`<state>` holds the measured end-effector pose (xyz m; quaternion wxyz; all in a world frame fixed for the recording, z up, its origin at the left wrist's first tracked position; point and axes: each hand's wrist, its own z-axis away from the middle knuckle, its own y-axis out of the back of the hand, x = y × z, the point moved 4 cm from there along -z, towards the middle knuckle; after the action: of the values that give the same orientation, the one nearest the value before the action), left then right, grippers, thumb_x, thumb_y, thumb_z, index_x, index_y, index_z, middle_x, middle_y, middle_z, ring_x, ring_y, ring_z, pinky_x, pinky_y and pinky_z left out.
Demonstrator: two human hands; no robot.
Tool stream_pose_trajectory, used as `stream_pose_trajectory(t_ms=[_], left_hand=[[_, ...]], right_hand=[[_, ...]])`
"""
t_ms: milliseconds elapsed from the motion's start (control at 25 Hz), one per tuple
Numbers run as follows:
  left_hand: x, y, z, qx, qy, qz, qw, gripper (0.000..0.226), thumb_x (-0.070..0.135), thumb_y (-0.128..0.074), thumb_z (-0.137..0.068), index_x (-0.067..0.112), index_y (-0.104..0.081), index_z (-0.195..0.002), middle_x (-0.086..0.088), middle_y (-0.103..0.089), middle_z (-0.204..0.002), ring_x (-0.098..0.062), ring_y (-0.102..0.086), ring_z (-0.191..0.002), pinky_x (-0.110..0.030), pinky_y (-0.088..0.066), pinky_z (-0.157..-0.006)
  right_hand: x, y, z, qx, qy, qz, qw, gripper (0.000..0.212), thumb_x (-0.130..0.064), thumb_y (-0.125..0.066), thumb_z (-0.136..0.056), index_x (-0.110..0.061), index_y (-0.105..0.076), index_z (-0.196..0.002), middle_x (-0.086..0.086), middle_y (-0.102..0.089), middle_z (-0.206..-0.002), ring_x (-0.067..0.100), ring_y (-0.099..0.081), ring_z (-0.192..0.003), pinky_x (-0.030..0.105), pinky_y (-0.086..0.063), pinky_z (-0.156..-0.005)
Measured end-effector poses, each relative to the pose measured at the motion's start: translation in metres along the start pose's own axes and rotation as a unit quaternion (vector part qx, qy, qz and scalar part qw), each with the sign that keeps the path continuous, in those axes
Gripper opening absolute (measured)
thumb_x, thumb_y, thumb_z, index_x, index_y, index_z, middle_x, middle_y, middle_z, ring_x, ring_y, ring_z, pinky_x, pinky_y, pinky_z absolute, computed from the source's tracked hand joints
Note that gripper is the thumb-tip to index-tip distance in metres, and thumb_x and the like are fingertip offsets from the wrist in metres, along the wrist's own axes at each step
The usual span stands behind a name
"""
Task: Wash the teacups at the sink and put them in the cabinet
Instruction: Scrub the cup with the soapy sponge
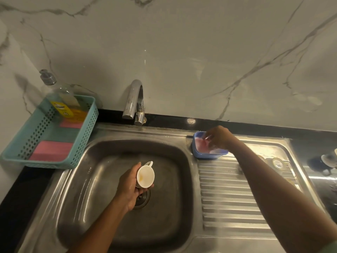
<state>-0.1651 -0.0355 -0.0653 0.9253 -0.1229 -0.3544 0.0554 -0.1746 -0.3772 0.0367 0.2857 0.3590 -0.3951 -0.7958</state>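
The white teacup [145, 176], mouth up, is gripped by the left hand [128, 188] over the sink [102, 179] basin, while the right hand [218, 138] dips into a blue tub [204, 156] beside the basin, its grip too blurred to tell.

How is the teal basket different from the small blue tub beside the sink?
The teal basket has perforated walls; the blue tub has solid ones. The basket is larger and sits left of the sink basin; the tub sits right of it. Both are open-topped and hold something pink.
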Motion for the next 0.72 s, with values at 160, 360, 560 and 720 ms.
stream_pose_trajectory(t_ms=[160,360,560,720], left_hand=[[-0.002,-0.005,-0.001,-0.010,0.004,0.000,1.000,0.038,0.035,-0.067,-0.095,0.003,-0.069,-0.116,-0.017,-0.070,-0.095,-0.029,-0.067,-0.086,-0.046,-0.062,-0.069],[-0.002,-0.006,-0.002,-0.009,0.000,0.000,1.000,0.040,0.035,-0.067,-0.094,0.003,-0.068,-0.117,-0.017,-0.070,-0.096,-0.030,-0.067,-0.086,-0.045,-0.063,-0.067],[-0.004,-0.006,-0.006,-0.004,0.000,-0.001,1.000,0.036,0.033,-0.066,-0.095,0.003,-0.069,-0.114,-0.016,-0.070,-0.093,-0.028,-0.067,-0.083,-0.048,-0.061,-0.071],[-0.007,-0.003,-0.008,0.004,0.002,0.003,1.000,0.035,0.033,-0.066,-0.095,0.003,-0.069,-0.113,-0.016,-0.069,-0.094,-0.027,-0.066,-0.082,-0.049,-0.061,-0.073]], right_hand=[[0.015,0.013,0.000,0.057,-0.036,0.033,0.997,0.017,-0.010,-0.063,-0.092,-0.012,-0.076,-0.103,0.006,-0.068,-0.094,0.014,-0.057,-0.073,0.016,-0.043,-0.056],[0.009,0.000,0.013,0.106,-0.067,0.112,0.986,0.024,-0.014,-0.063,-0.097,-0.002,-0.069,-0.116,0.014,-0.070,-0.105,0.026,-0.060,-0.082,0.026,-0.044,-0.069],[0.002,-0.026,-0.004,0.000,-0.083,0.114,0.990,0.051,-0.031,-0.068,-0.094,-0.009,-0.053,-0.137,0.006,-0.061,-0.121,0.023,-0.061,-0.115,0.029,-0.048,-0.097],[0.005,-0.041,-0.014,-0.048,-0.041,0.228,0.972,0.031,-0.018,-0.062,-0.096,-0.002,-0.059,-0.122,0.009,-0.055,-0.102,0.026,-0.061,-0.105,0.021,-0.046,-0.084]])
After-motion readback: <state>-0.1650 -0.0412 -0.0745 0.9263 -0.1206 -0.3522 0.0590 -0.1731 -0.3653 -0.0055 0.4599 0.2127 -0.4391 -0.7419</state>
